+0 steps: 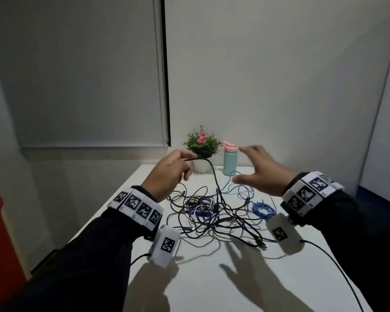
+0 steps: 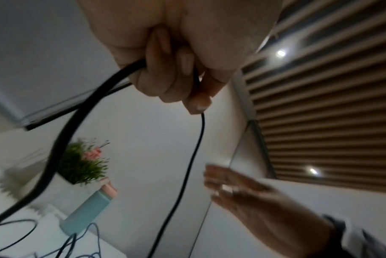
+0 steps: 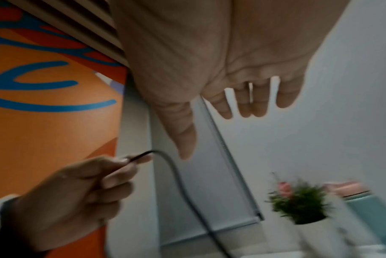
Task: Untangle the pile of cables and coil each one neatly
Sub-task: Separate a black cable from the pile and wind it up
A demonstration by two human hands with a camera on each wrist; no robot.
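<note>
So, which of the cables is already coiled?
The light blue cable, a small bundle on the table right of the loose pile.

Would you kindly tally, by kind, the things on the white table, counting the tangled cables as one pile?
Potted plant: 1
Water bottle: 1
Coiled blue cable: 1
Tangled cable pile: 1
Total: 4

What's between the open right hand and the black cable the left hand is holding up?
Nothing visible. The right hand is open in mid-air, apart from the black cable that the left hand pinches above the cable pile. Only empty air separates them; the bottle stands farther back.
</note>
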